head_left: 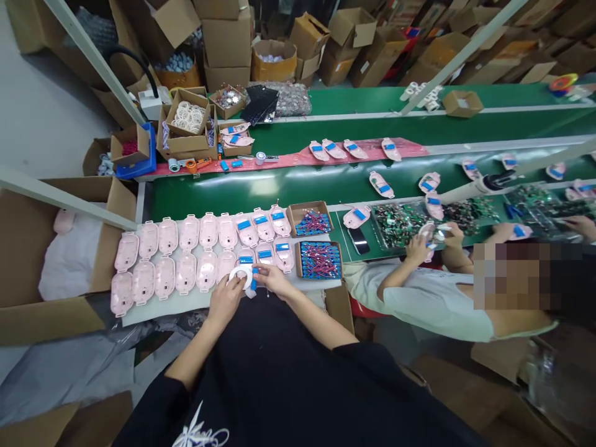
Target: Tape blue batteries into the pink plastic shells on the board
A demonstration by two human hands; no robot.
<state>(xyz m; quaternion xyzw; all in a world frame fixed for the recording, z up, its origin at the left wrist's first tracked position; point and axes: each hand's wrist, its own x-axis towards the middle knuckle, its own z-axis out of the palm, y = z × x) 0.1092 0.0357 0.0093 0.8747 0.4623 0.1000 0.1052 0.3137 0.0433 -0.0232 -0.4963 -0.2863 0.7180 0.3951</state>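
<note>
In front of my chest, my left hand (226, 299) is closed around a white roll of tape (236, 272). The fingers of my right hand (274, 280) pinch a small blue battery (254, 280) right beside the roll. Just beyond both hands, pink plastic shells (206, 270) lie in two rows on a white foam sheet (174, 305). Those at the right end carry blue batteries (265, 254), while the shells further left show bare insides. To the right, an open box (342, 261) holds many blue batteries with red wires.
A second battery box (289, 217) stands behind the first. Pink shells with batteries lie along the green conveyor (279, 180). A large carton (100, 273) stands at left. At right, a co-worker (419, 298) handles parts near a tray of circuit boards (395, 223) and a phone (358, 241).
</note>
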